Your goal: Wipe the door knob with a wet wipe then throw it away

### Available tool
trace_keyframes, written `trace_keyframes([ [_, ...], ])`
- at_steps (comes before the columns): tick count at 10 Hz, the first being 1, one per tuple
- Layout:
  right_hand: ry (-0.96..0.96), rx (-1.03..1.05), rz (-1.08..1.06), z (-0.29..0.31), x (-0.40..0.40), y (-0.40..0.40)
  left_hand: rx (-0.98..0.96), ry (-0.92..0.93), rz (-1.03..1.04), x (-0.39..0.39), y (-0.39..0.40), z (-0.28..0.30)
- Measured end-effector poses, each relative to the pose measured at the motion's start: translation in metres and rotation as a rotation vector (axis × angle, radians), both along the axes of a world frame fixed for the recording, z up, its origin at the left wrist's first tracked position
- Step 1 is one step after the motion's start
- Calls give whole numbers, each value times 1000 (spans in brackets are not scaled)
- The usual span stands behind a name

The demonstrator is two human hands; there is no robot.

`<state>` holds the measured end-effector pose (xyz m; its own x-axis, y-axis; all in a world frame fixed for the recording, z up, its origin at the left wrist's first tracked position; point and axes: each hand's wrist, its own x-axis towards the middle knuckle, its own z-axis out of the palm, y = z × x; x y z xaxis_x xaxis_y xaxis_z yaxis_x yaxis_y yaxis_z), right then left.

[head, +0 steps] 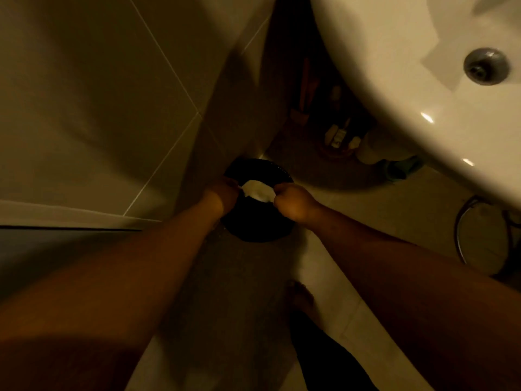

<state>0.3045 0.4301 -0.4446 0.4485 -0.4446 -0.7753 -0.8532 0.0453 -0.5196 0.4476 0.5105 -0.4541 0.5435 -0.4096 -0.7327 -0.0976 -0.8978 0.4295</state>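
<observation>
A crumpled white wet wipe [258, 190] is stretched between my two hands, right above a round black trash bin [255, 230] that stands on the floor beside the tiled wall. My left hand [224, 193] pinches the wipe's left end and my right hand [293, 203] pinches its right end. Both arms reach down from the bottom of the view. The door knob is out of view.
A white sink basin [394, 80] with a metal drain [486, 66] overhangs at the upper right. Bottles and cleaning things [338, 136] stand under it. A metal ring stand [479, 235] is at the right. My bare foot [301, 297] is on the tiled floor.
</observation>
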Motion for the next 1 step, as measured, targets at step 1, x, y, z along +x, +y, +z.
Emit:
trace_keyframes([
  [1,38,-85,112,11,-5,-2,-1,-61,-28,8,0,8],
])
